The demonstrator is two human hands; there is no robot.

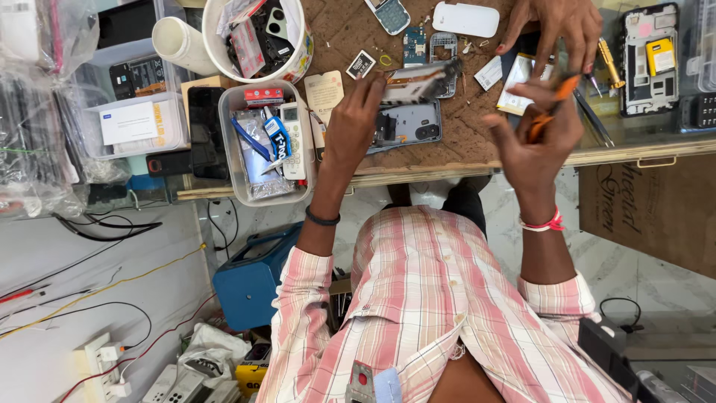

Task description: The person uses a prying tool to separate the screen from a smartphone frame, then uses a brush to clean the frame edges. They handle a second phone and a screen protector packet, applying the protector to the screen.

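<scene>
The phone part (419,80), a flat grey-and-metal slab of a handset, is being held up just above the worktop (477,142), over the middle of its near edge; its long axis is running crosswise, roughly along that edge, one end tucked into the left hand (356,119) and the free end pointing off toward the right hand (538,123); the left-hand fingers are wrapping closed around that end, thumb side under, so the grip is firm and full. Right below it, a grey phone back shell (409,125) is lying flat on the worktop, just in from the near edge.

The right hand is hanging level with the part and a little apart from its free end, curled shut on an orange-handled tool (550,112); the handle is sticking out toward the far edge, and the tip is hidden, so which way it is pointing cannot be told; the left hand is the one actually on the part.

Further out, another person's hand (556,26) is pressing down on the worktop near the far right corner; a clear plastic tub (237,168) of oddments is sitting at the near left edge, and a white bucket (216,56) of scrap parts behind it.
</scene>
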